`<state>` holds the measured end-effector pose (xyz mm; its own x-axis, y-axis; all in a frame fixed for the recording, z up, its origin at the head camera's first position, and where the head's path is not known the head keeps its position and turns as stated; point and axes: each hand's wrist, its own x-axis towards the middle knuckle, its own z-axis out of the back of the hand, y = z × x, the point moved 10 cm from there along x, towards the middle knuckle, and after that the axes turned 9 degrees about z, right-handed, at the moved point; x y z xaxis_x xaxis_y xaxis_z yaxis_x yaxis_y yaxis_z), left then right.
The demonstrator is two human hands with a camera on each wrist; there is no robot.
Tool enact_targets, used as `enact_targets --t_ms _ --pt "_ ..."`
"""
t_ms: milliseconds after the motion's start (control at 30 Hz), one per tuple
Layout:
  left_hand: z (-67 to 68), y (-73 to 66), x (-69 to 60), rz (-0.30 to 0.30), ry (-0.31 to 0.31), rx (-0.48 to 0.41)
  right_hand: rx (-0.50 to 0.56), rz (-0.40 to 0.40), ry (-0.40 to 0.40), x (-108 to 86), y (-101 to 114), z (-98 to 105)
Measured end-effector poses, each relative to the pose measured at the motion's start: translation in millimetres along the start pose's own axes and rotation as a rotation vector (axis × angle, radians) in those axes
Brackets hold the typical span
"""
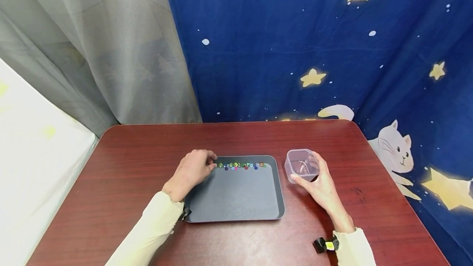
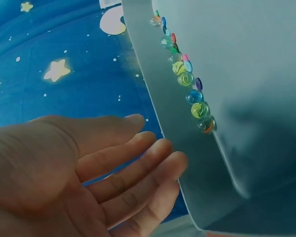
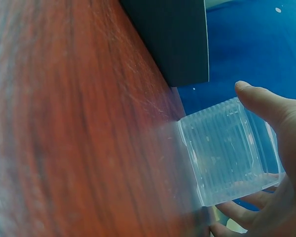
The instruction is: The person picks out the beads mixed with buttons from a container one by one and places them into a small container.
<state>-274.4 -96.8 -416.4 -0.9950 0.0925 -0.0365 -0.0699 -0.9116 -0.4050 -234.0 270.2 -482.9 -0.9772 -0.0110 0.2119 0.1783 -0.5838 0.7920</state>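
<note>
Wood-grain bench (image 1: 129,163) before a starry blue curtain (image 1: 277,32), with a grey tray (image 1: 236,198) of marbles (image 1: 235,164) and a clear container (image 1: 303,167)

At far left, white fabric (image 1: 37,167) runs alongside the bench's left edge; next to it a grey curtain (image 1: 136,52) hangs behind the far left corner. A person's left hand (image 1: 190,170), in a cream sleeve, reaches to the tray's far left corner. Its fingers are relaxed and slightly bent, with nothing in them; whether they touch the tray is unclear.

The rectangular tray lies around the middle of the bench, well short of the far edge. Glass marbles line up along the inside of its far wall, green, yellow, blue and orange among them. Small coloured discs (image 2: 199,84) sit beside them, including purple, pink and red.

Just past the tray's right edge is the square, open-topped container. The right hand (image 1: 325,188) grips it from the right, thumb on the near side and fingers around the far side; whether its base touches the bench is hard to tell. Beyond the bench's right edge, a white cat (image 1: 395,147) is printed on the blue curtain.
</note>
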Motion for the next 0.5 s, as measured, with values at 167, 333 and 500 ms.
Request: enact_targets --t_ms 167,333,500 --pt "-3.4 -1.1 3.0 0.006 0.005 0.005 0.004 0.008 0.000 0.7 0.3 -0.2" --pt "-8.4 -0.7 4.1 0.014 0.018 0.010 0.007 0.006 0.002 -0.5 -0.3 -0.1" --pt "-11.5 -1.5 4.9 0.017 0.027 0.014 0.010 0.000 0.005 -1.7 -0.6 0.7"
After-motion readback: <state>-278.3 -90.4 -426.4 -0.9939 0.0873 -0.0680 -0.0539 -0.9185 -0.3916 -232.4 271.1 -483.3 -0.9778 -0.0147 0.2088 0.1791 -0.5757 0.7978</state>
